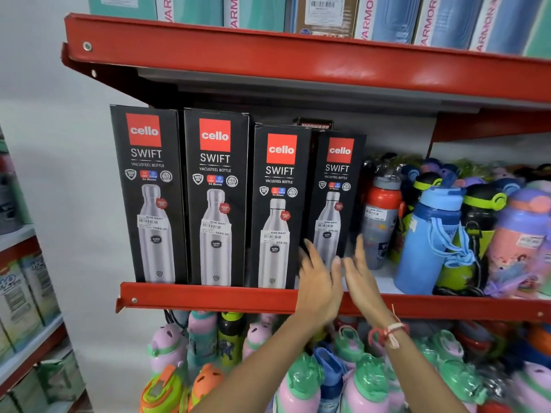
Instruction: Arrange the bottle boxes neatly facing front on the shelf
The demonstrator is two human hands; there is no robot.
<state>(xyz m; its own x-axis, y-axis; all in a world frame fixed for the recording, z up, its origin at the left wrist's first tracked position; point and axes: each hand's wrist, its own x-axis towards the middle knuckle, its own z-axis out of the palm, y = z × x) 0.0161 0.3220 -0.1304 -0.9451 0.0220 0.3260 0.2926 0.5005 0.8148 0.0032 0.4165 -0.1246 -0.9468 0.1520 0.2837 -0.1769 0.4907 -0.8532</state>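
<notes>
Both hands open at the fourth Cello Swift box.
Left hand point(317, 272) and right hand point(362, 274), fingers spread and grasping nothing, flank the rightmost box point(338, 186), set farther back on the red shelf point(208, 296); three boxes point(214, 198) left already face front, so aligning it likely remains.

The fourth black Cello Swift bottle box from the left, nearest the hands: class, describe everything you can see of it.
The fourth black cardboard Cello Swift bottle box stands upright on the red metal shelf, rightmost in the row and set further back than its three neighbours. Its front shows a red Cello square, white lettering, a steel bottle picture and a white price sticker. The left hand covers its lower front with fingers spread; the right hand is open at its lower right side. Actual contact is blurred.
</notes>
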